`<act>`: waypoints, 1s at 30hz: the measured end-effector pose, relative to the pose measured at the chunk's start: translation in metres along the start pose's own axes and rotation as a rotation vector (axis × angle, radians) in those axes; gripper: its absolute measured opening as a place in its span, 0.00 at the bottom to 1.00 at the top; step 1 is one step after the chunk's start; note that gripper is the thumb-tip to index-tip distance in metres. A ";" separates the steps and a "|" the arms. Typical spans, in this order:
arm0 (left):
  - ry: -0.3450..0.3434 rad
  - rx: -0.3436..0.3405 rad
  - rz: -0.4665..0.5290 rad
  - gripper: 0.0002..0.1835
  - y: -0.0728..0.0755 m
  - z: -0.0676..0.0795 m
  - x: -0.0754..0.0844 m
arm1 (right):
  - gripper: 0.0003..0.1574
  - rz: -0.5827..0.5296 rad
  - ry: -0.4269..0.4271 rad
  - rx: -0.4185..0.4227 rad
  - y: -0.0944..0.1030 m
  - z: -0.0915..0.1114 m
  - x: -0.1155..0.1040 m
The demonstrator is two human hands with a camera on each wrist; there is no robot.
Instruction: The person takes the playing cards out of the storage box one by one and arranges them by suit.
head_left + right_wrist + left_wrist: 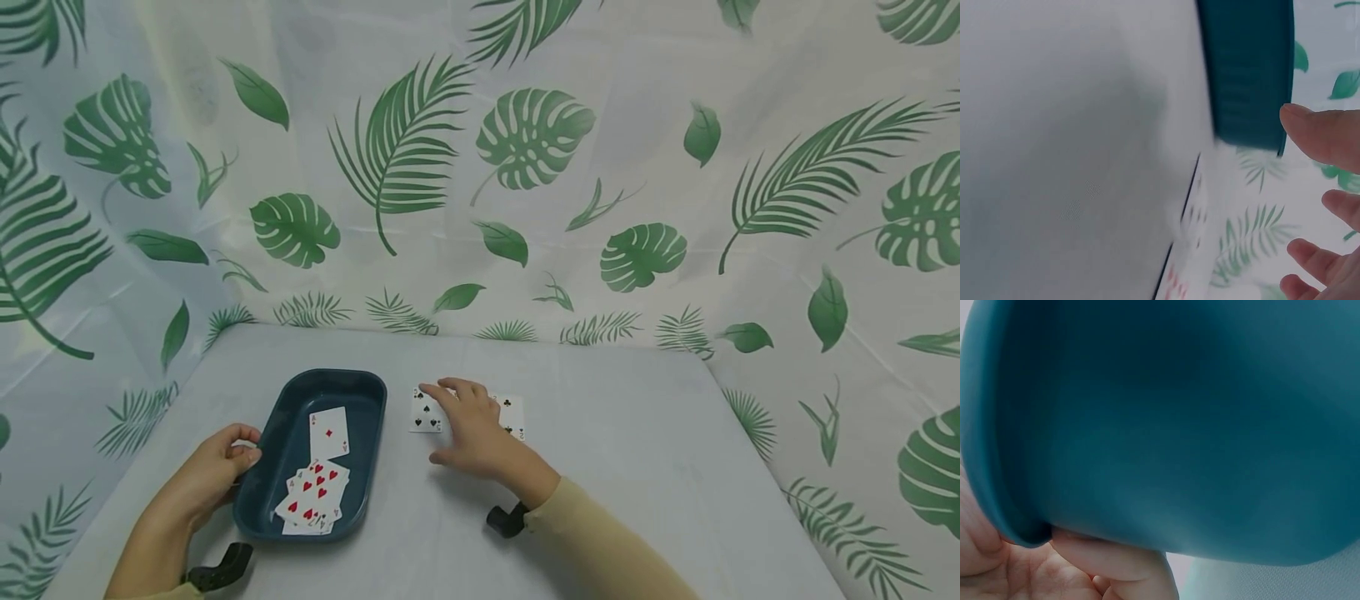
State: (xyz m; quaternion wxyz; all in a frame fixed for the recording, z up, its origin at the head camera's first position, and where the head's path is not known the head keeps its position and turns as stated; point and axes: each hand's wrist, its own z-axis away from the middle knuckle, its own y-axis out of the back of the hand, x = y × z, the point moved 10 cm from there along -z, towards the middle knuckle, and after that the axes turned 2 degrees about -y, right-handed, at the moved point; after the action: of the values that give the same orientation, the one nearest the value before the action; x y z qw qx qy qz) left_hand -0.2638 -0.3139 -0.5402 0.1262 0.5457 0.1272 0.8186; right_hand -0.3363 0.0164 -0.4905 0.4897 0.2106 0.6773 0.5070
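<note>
My left hand (217,462) grips the left rim of a dark blue tray (377,450), thumb at the edge. In the left wrist view its fingers (1116,565) curl under the rim of the tray (1179,456). Inside the tray, a single diamond card (328,432) lies above a fanned pile with a heart card (318,492) on top. My right hand (476,429) hovers over a row of playing cards, fingers spread and holding nothing. A spade card (426,410) shows at its left and a club card (513,414) at its right; the hand covers the middle.
Black wrist mounts (506,521) show below both hands. The pale tabletop (645,467) stretches right of the cards. A leaf-printed curtain (540,275) rises behind the table and at both sides.
</note>
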 end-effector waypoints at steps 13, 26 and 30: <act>0.002 0.007 -0.008 0.15 -0.001 0.000 0.000 | 0.65 -0.001 0.096 0.005 -0.004 0.003 -0.047; 0.007 0.005 -0.020 0.15 0.000 0.000 -0.002 | 0.63 -0.013 0.145 -0.017 -0.019 -0.003 -0.085; 0.003 0.007 -0.020 0.15 -0.001 -0.001 -0.002 | 0.62 -0.021 0.154 -0.027 -0.024 -0.006 -0.096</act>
State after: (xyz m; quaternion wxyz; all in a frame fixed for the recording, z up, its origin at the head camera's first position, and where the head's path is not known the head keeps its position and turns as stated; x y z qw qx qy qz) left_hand -0.2640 -0.3141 -0.5422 0.1322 0.5437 0.1358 0.8176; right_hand -0.2950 -0.0708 -0.4691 0.4444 0.1573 0.7082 0.5257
